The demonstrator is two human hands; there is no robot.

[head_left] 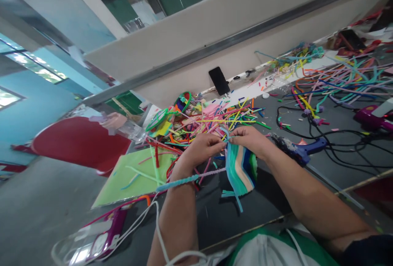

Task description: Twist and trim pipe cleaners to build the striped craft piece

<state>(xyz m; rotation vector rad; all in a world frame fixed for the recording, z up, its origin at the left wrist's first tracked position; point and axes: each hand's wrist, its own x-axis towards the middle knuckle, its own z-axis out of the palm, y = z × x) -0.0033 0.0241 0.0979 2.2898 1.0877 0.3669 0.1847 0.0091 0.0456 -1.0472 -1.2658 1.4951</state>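
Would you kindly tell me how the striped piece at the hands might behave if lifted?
The striped piece is probably light, since it looks thin. It likely flexes yet holds some shape, as its stripes curve below the left hand and right hand. Its fuzzy-looking surface suggests it wouldn't be slippery.

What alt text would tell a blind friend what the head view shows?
A person's left hand and right hand hold a striped fuzzy piece in blues, cream and green by its top, above a dark table. Beyond are a jumble of colourful strips and a black phone; a blue glue gun lies to the right.
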